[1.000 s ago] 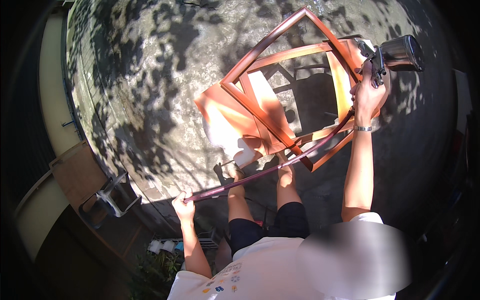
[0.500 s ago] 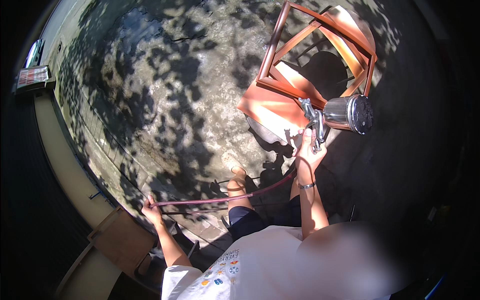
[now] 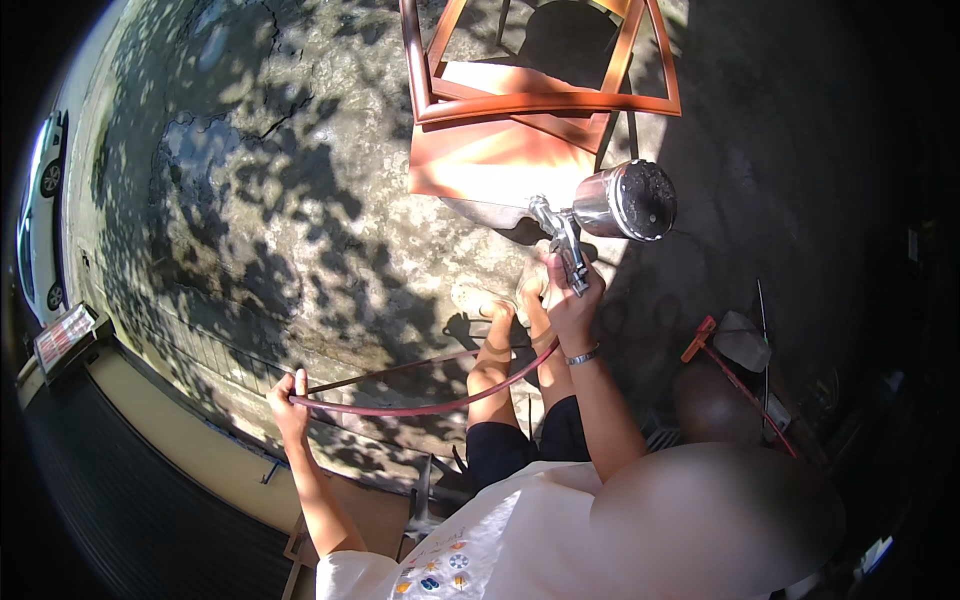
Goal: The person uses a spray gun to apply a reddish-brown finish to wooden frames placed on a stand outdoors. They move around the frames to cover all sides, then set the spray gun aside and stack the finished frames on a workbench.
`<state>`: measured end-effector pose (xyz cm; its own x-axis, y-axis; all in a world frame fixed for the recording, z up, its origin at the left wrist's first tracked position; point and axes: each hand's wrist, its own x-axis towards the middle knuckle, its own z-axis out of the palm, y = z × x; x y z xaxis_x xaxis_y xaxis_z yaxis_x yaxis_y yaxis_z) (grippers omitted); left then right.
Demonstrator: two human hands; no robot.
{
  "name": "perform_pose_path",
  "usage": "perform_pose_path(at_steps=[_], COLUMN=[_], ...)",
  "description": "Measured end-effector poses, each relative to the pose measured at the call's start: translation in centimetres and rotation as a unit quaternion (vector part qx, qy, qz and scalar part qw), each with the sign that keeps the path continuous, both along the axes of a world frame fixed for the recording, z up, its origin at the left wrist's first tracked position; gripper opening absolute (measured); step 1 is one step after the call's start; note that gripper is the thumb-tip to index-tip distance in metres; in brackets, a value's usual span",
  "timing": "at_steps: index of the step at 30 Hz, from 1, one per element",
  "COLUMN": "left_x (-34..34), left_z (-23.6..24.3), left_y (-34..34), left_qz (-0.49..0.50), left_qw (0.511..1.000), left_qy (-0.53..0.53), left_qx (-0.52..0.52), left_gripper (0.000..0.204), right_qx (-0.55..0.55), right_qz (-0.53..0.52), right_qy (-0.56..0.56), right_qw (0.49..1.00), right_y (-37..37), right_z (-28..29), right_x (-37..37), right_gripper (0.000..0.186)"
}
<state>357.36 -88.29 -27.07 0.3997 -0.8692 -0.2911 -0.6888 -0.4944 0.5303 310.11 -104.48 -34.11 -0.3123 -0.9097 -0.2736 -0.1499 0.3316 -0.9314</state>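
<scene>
Wrapped round the handle of a metal spray gun [image 3: 563,240] is my right hand [image 3: 575,300]. The gun carries a silvery paint cup [image 3: 622,200] with a dark, speckled lid, tilted to the right. A dark red hose [image 3: 430,408] hangs in a curve from below my right wrist to the far left, where my left hand [image 3: 290,400] grips it. Beyond the gun, a reddish-brown wooden frame [image 3: 550,103] rests on top of a flat orange-brown panel [image 3: 490,160]. The gun's nozzle end is near the panel's front edge; I cannot tell whether it is spraying.
Sunlit concrete ground [image 3: 330,250] with leaf shadows spreads ahead. On the right lie a red-handled tool [image 3: 700,340] and a pale block [image 3: 743,345]. A white car [image 3: 45,220] stands at the far left, near a low wall [image 3: 170,440].
My view has turned, so the frames and panel now sit further left and higher. The spray gun shows further left too. Both hands keep their grip on gun and hose.
</scene>
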Motion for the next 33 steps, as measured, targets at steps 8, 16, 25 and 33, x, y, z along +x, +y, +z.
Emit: perform_pose_path(at_steps=[8,16,25,33], left_x=[-23.0,-28.7,-16.4,0.8], left_z=[-4.6,-5.2,-4.6,-1.7], left_y=[-9.8,-14.3,-11.6,-6.7], left_qz=[-0.203,-0.241,-0.116,-0.015], left_qw=[0.977,0.968,0.993,0.998], left_qy=[0.06,0.069,0.013,-0.034], left_qx=[0.039,0.026,0.009,-0.049], left_gripper=[0.054,0.051,0.052,0.052], right_qx=[-0.053,-0.054,-0.014,-0.027], right_qz=[-0.156,-0.256,-0.179,-0.095], right_qy=[0.156,0.267,0.128,0.167], right_qw=[0.974,0.928,0.975,0.981], right_y=[-8.4,-10.5,-5.3,-2.9], right_z=[-2.2,-2.8,-8.5,-5.4], right_x=[-23.9,-33.0,-19.4,0.4], right_gripper=[0.034,0.043,0.029,0.02])
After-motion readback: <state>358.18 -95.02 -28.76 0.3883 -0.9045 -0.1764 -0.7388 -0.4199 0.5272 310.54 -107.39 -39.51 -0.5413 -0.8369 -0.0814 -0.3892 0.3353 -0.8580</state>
